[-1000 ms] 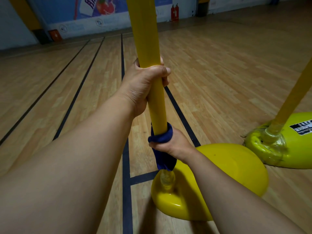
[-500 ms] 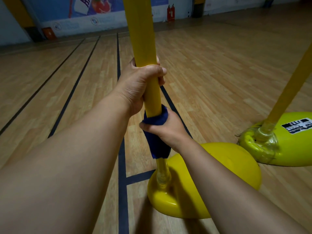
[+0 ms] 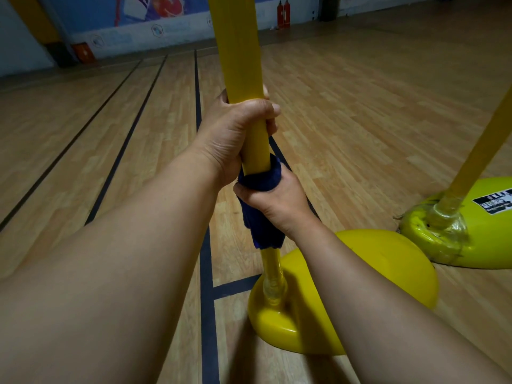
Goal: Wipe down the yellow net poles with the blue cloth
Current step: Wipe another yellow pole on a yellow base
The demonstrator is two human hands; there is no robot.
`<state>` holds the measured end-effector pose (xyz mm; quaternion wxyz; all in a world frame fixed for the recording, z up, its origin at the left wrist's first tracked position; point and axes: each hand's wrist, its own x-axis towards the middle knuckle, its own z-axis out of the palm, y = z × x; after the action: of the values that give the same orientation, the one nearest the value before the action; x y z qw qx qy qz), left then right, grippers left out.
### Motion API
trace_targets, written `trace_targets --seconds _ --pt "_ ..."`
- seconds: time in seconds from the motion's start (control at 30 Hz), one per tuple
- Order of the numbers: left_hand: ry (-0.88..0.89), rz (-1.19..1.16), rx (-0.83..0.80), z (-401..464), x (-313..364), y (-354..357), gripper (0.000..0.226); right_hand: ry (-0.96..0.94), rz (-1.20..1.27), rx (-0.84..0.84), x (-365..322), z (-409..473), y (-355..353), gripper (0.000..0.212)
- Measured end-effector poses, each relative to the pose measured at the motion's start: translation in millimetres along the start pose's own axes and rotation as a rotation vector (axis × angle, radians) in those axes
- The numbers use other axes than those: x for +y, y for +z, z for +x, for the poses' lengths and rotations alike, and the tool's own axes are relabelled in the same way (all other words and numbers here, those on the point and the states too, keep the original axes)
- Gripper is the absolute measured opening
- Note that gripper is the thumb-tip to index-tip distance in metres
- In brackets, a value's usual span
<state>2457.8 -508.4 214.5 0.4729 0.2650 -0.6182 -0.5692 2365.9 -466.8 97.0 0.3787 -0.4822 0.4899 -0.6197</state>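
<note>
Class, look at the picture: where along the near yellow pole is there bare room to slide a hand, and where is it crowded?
Bare: the pole above the left hand, and a short stretch between the blue cloth and the base. Crowded: mid-pole, where the right hand sits right under the left.
</note>
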Motion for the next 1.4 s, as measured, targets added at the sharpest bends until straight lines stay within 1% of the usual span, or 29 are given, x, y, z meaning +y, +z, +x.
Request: trace_targets --seconds 0.13,0.27,0.37,0.47,0.57,0.63,0.73,0.87,1.07,1.27,1.4 --pt "-0.001 0.014 0.006 -2 -2 2 0.027 0.036 -0.022 -0.017 15 -3 -4 0.048" --pt "-0.025 0.088 -0.01 -4 -4 -1 0.021 0.079 -0.074 -0.009 37 -14 -4 0.049" --pt "-0.081 0.171 -0.003 -13 -15 -1 0.024 0.137 -0.127 -0.019 52 -21 -5 0.052" --pt "-0.094 0.155 0.032 -16 -21 2 0.027 0.193 -0.166 -0.027 65 -23 -8 0.057" --pt "-0.111 0.159 0.027 -16 -22 0 0.03 0.245 -0.198 -0.043 75 -30 -10 0.058" --pt "-0.112 0.151 0.031 -17 -24 0 0.028 0.256 -0.202 -0.061 75 -31 -12 0.057" --pt "-0.095 0.162 0.046 -18 -26 1 0.019 0.233 -0.191 -0.067 70 -29 -14 0.057" --pt "-0.088 0.182 0.065 -18 -30 1 0.018 0.171 -0.195 -0.057 51 -23 -12 0.061" --pt "-0.06 0.138 0.086 -16 -36 3 0.014 0.064 -0.156 -0.035 25 -11 -9 0.053" --pt "-0.048 0.111 0.066 -14 -42 1 0.009 0.058 -0.101 -0.006 42 -14 -6 0.05" --pt "-0.078 0.056 0.041 -14 -44 0 0.008 0.119 -0.098 -0.029 56 -18 -7 0.051"
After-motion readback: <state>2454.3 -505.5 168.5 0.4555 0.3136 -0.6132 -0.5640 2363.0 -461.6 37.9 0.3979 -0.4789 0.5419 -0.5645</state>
